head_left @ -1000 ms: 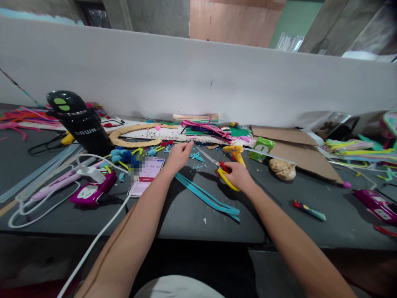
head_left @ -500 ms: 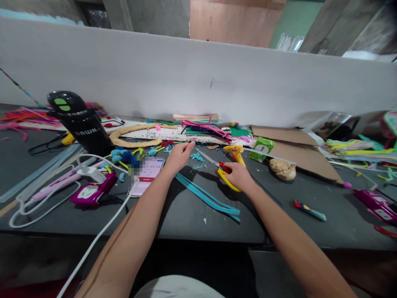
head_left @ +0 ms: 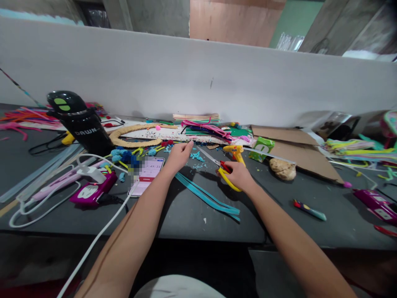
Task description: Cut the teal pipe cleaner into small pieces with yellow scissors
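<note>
My right hand (head_left: 237,174) is closed round the red and yellow handles of a pair of scissors (head_left: 228,178), whose blades point up and left toward my left hand. My left hand (head_left: 180,156) is closed, thumb against the fingers; what it pinches, if anything, is hidden. Just beyond it lie short cut light-blue fuzzy pieces (head_left: 196,156) and tiny blue scraps. Long blue pipe cleaners (head_left: 207,198) stretch across the table from beside my left wrist toward the front right.
A phone (head_left: 151,176) lies left of my left forearm, crossed by a white cable. Farther left are a black bottle (head_left: 83,128) and a purple power strip (head_left: 96,190). A yellow glue gun (head_left: 235,152), a stone-like lump (head_left: 282,169), cardboard (head_left: 297,155) and a cutter (head_left: 309,210) are to the right.
My left hand has shifted very slightly left, away from the scissors. The scissors in my right hand have barely moved, and the blue pipe cleaners lie as before.
</note>
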{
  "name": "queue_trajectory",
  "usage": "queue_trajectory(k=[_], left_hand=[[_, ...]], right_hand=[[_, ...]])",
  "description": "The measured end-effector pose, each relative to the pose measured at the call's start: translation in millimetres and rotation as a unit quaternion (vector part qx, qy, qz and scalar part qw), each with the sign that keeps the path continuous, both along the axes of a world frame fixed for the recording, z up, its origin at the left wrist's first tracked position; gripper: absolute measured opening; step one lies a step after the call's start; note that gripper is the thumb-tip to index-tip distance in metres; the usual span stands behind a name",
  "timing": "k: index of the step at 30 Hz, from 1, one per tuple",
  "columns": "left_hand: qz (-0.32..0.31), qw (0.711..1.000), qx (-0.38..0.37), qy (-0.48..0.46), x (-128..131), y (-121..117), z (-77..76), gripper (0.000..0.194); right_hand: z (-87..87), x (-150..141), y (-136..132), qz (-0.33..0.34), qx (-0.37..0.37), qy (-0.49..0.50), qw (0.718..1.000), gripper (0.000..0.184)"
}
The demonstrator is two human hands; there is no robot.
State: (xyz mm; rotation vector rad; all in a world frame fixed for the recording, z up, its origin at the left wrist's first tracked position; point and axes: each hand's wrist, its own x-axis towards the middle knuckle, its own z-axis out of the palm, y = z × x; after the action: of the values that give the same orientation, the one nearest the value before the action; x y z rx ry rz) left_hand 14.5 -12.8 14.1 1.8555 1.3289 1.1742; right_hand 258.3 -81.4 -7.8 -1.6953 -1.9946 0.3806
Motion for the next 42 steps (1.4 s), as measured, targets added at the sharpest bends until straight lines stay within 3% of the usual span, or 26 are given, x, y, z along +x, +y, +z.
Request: queue_trajectory(k=[21,42], left_hand=[[-0.007,0.999,-0.029,-0.016,1.1,-1.2,-0.9,0.052],[-0.007,0.998,-0.046,-0.048,0.5,-1.0,-0.5,0.053]], right_hand=[[-1.9,1.0,1.6,0.013,-0.002,-0.028,1.0,0.03],[-1.8,2.5,2.1,-0.009,0.0,-0.017,1.0,0.038]])
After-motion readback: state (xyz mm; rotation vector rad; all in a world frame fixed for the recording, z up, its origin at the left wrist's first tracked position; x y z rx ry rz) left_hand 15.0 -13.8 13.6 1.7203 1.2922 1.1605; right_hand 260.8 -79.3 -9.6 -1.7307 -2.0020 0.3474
